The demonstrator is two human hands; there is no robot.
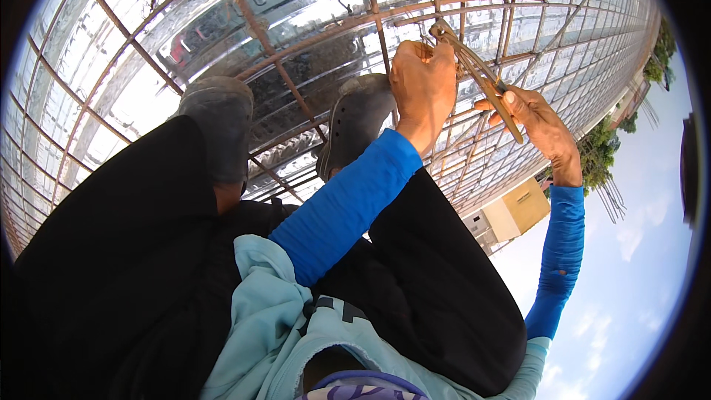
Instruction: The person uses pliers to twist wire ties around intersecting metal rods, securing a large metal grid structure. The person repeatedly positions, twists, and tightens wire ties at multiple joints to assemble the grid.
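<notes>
My right hand [535,117] grips a pair of end-cutting pincers [481,78] by the handle end. The tool is worn and brownish, with long handles spread a little apart. Its jaws [442,30] rest at a rusty rebar mesh [374,11], close to the knuckles of my left hand [424,89]. That left hand is closed, with its fingers curled down against the mesh; what they hold is hidden. Some thin wire-like strands [462,68] show just right of it, and I cannot tell whether they reach into the fist.
Beneath the mesh lie shiny ribbed metal sheets [311,67]. My dark shoes [216,122] stand on the bars, my bent knees below them. The grid curves off to the right, toward a tan building [527,207], trees [596,154] and upright bars [613,200].
</notes>
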